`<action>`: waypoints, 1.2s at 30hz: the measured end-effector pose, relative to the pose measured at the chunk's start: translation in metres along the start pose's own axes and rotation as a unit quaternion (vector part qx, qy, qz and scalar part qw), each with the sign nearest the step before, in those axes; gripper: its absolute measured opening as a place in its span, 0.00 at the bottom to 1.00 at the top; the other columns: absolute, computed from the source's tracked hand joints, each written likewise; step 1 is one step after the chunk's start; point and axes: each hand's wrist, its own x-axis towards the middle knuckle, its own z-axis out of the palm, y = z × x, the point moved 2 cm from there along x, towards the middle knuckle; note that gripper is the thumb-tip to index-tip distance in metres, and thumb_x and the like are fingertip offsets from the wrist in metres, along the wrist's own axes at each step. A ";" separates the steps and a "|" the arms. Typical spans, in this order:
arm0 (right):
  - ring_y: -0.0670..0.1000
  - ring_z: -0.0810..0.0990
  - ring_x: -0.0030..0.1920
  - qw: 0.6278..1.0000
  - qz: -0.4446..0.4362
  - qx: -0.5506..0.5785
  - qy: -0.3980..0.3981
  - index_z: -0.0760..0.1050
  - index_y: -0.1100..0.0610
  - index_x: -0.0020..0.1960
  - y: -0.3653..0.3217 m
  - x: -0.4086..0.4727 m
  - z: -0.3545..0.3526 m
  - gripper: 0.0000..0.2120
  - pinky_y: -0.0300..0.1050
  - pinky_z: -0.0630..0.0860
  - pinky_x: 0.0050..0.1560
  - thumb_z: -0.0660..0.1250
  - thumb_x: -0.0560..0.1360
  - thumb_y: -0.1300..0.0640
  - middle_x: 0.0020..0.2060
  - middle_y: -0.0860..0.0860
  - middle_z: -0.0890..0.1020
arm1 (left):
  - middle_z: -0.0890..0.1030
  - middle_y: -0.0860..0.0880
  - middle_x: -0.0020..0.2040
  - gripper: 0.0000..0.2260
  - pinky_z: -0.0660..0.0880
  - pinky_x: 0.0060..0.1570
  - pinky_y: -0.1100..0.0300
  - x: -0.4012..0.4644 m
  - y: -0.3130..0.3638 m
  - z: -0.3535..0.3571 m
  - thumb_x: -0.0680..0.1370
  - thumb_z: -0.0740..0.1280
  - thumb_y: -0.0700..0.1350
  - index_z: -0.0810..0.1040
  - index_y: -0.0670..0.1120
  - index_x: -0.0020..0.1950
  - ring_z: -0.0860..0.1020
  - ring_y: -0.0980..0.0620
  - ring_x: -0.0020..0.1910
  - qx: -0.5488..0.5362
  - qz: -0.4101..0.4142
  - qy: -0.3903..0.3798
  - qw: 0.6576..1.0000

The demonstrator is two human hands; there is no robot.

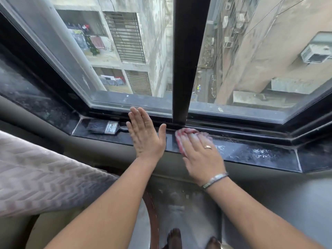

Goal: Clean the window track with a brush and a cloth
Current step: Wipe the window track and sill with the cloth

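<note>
My right hand (201,155) presses a pink cloth (185,133) onto the dark stone sill (251,151), right at the black window track (233,125) below the centre frame post; the fingers look blurred. My left hand (145,135) lies flat on the sill with fingers spread, holding nothing, fingertips close to the track. A flat paintbrush (106,127) with dark bristles and a metal ferrule lies on the sill just left of my left hand; part of its handle is hidden under that hand.
White dust specks (260,151) lie on the sill to the right of the cloth. A black vertical frame post (188,60) splits the glass panes. A pale textured fabric (45,173) fills the lower left. Bare feet (179,239) stand on the floor below.
</note>
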 end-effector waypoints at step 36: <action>0.60 0.67 0.67 0.938 0.331 -0.074 -0.076 0.54 0.51 0.76 0.156 -0.115 -0.017 0.28 0.55 0.72 0.59 0.53 0.77 0.62 0.70 0.57 0.66 | 0.39 0.31 0.78 0.45 0.30 0.74 0.42 -0.027 0.052 0.003 0.76 0.49 0.69 0.34 0.41 0.79 0.38 0.34 0.78 0.026 0.170 -0.032 0.985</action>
